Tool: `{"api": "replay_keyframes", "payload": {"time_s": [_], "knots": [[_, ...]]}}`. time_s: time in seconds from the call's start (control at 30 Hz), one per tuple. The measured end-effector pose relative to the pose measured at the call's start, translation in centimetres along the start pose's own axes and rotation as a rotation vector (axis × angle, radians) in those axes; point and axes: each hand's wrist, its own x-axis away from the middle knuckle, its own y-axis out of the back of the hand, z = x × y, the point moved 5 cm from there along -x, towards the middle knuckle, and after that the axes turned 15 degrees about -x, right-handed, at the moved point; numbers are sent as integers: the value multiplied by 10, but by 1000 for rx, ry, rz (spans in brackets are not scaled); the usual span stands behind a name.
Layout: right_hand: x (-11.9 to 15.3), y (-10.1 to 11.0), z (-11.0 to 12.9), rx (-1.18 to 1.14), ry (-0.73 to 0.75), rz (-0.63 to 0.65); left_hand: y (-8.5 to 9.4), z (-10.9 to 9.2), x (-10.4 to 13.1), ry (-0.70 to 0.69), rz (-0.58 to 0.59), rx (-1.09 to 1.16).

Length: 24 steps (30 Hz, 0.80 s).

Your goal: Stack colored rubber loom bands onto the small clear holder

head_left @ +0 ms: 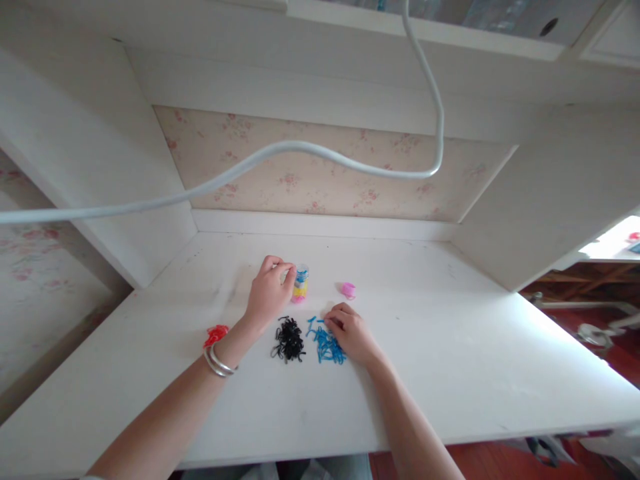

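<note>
My left hand [271,288] is closed in a pinch at the left side of a small clear bottle [301,283], which has blue, yellow and pink contents. Its fingertips meet near the bottle's upper part. My right hand [351,331] rests over the right side of a pile of blue bands [327,345], fingers bent together; whatever they pinch is too small to make out. Between my hands lies a pile of black bands [289,340]. Red bands [215,335] sit beside my left wrist, partly hidden by it. A pink cap [349,290] stands beyond my right hand.
The white desktop [425,320] is bounded by side panels and a floral-papered back wall [320,167]. A thick white cable [300,145] crosses in front of the view above my hands. An overhead shelf is at the top.
</note>
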Motion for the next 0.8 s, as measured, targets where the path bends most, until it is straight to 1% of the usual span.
{"api": "replay_keyframes", "payload": {"time_s": [0.13, 0.2, 0.27, 0.33, 0.43, 0.47, 0.53, 0.67, 0.8], "knots": [[-2, 2, 3, -56, 1, -41, 7, 2, 8, 0, -15, 37], [-3, 5, 5, -75, -3, -75, 12, 0, 19, -9, -25, 57], [-4, 8, 7, -80, -3, -115, 15, -7, 33, -68, -15, 76], [-5, 11, 9, -89, -4, -154, 13, -17, 50, -178, 47, 77], [-5, 15, 9, -120, -10, -213, 1, -31, 71, -340, 228, 30], [-5, 15, 10, -129, -12, -232, -2, -34, 76, -373, 284, 11], [-4, 16, 10, -146, -19, -269, -8, -37, 83, -420, 355, -15], [-3, 15, 11, -167, -58, -339, -11, -40, 91, -470, 403, -71], [-4, 15, 14, -208, -95, -464, -15, -43, 98, -489, 421, -121]]}}
